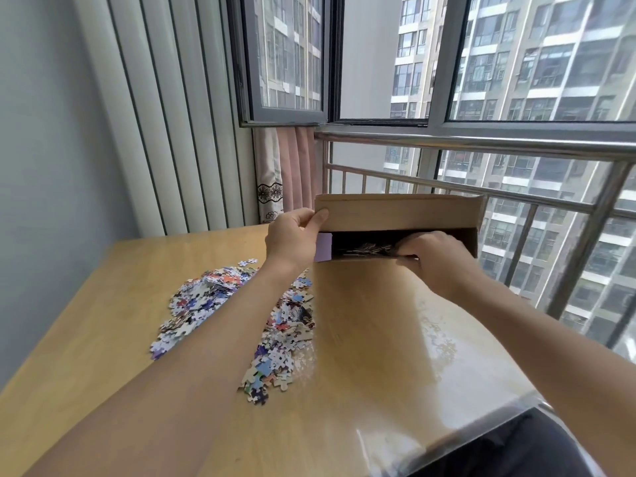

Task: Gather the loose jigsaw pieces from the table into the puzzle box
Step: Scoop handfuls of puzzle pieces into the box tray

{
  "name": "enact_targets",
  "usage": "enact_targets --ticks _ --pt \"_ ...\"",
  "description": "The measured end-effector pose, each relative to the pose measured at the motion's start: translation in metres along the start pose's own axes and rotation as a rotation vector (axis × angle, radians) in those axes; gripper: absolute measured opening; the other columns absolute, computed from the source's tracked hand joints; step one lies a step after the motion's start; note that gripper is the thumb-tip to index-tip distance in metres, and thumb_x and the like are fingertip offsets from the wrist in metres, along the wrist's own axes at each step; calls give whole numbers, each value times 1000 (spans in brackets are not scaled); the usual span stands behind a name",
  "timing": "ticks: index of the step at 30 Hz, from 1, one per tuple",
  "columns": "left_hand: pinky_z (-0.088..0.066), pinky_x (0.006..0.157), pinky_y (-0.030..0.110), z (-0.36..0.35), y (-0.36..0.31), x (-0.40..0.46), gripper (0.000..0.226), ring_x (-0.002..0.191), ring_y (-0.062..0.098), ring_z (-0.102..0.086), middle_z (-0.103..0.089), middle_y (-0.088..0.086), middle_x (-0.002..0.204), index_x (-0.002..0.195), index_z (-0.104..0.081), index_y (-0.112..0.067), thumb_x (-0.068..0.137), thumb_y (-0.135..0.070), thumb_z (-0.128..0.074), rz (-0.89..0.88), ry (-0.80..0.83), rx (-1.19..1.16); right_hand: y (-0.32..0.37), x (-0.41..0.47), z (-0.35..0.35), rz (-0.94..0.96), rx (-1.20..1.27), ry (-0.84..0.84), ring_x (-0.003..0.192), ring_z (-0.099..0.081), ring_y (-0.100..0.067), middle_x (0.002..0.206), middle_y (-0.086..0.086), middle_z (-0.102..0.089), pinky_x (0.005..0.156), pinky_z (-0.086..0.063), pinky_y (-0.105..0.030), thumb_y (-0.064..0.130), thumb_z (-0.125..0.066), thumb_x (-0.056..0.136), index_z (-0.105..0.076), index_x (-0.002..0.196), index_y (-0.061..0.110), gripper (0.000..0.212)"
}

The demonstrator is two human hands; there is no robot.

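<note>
Box [395, 215] sits at table [120, 304] far edge, flap pinched up by left hand [292, 239]. Right hand [433, 258] reaches inside; its grip cannot be told. Pieces [213, 304] lie heaped left. Risk: a slipped flap would tip out contents.

Desk [86, 325] in pale honey wood grain, with a glossy white sheen on the near right part. Jigsaw pieces [206, 301] multicoloured: white, blue, lilac, with flecks of orange, red and black; puzzle box [399, 211] plain tan cardboard outside, dark within, with a lilac panel at its left end. Curtain [292, 173] dusty pink beside a white strip carrying a black floral band; wall [44, 132] pale grey-blue; window frames [330, 63] dark grey.
</note>
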State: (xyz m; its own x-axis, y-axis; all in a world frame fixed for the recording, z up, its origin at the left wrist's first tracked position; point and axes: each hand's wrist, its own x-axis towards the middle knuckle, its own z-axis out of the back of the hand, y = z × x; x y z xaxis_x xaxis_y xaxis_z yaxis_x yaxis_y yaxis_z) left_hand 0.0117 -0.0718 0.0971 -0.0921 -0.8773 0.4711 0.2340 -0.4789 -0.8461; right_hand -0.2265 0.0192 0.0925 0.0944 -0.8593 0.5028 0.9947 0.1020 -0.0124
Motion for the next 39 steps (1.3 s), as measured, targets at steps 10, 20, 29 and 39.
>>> enact_targets --ticks 10,20,29,39 --pt "-51 103 47 8 -43 17 54 133 16 -49 -49 -8 145 146 -41 -34 97 -47 -57 -78 186 -280 -15 46 70 165 118 -491 77 -72 -26 87 -9 -77 73 -59 -40 9 -76 87 -80 94 5 9" --pt "-57 84 24 4 -41 20 48 122 9 -55 -53 -12 137 141 -47 -34 96 -45 -60 -69 186 -280 -20 56 95 158 221 -489 78 -71 -19 87 -7 -77 79 -58 -35 5 -80 83 -81 93 5 11" --pt "-61 75 36 2 -11 1 47 96 17 -64 -59 -2 117 126 -60 -37 89 -67 -56 18 295 0 -28 23 26 145 150 -59 72 -66 -20 77 4 -71 69 -54 -34 3 -84 77 -75 80 14 14" --pt "-33 62 32 -41 46 -31 71 63 19 -47 -57 14 67 81 -63 1 88 -68 -50 92 286 173 -18 -10 -38 -33 274 311 86 -73 -13 95 1 -78 84 -59 -34 27 -85 79 -78 105 10 32"
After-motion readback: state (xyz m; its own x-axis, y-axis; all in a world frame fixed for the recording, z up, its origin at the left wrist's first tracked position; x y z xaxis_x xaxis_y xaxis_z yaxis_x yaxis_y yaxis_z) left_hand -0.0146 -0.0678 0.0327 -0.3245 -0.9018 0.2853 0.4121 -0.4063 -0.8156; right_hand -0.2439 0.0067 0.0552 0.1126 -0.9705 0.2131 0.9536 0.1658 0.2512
